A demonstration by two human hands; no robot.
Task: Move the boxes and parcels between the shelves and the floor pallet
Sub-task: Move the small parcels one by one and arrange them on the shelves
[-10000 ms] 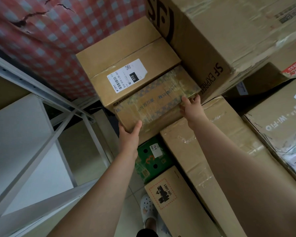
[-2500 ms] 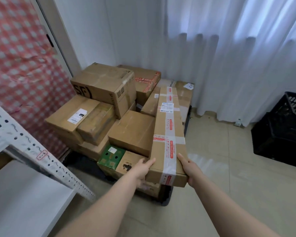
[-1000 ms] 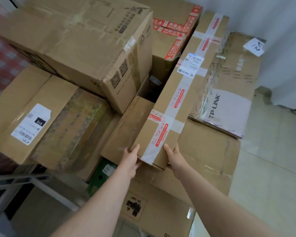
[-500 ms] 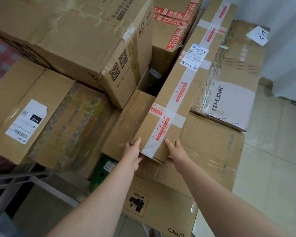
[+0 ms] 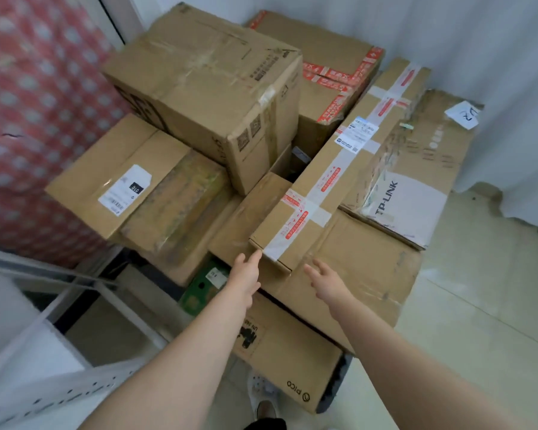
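Note:
A long narrow cardboard box (image 5: 342, 169) with white-and-red tape lies on top of the stacked parcels, its near end toward me. My left hand (image 5: 246, 274) is open, fingertips just at the box's near left corner. My right hand (image 5: 326, 280) is open, a little short of the near end, touching nothing. Under the long box lie a flat brown box (image 5: 364, 268) and a TP-LINK box (image 5: 407, 203). A large carton (image 5: 208, 85) tops the pile at the back left.
A box with a white label (image 5: 115, 181) sits left, next to a tape-wrapped parcel (image 5: 180, 203). A green box (image 5: 202, 287) and a PICO box (image 5: 289, 361) stand low in front. White metal shelving (image 5: 44, 352) is at the lower left; tiled floor (image 5: 479, 305) lies right.
Both hands have let go of the long box's near end and pulled back a little; the box now rests on the pile. The view has drawn back and up.

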